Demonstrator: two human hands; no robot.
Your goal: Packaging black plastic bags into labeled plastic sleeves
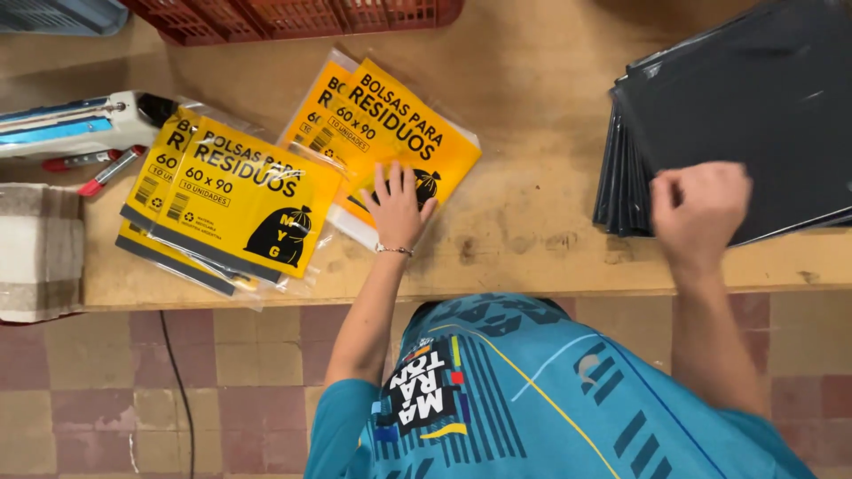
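Left hand flat, open-fingered, on upper yellow packet, long axis diagonal; right hand fisted over black sheets.

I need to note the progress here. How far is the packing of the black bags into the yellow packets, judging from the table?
Done: two small heaps of sealed yellow packets, one at the left, one under the left hand, which lies flat on it. In hand: the right hand, closed in a fist, is on the stack of black bags. Left: that stack looks thick, so probably much remains.
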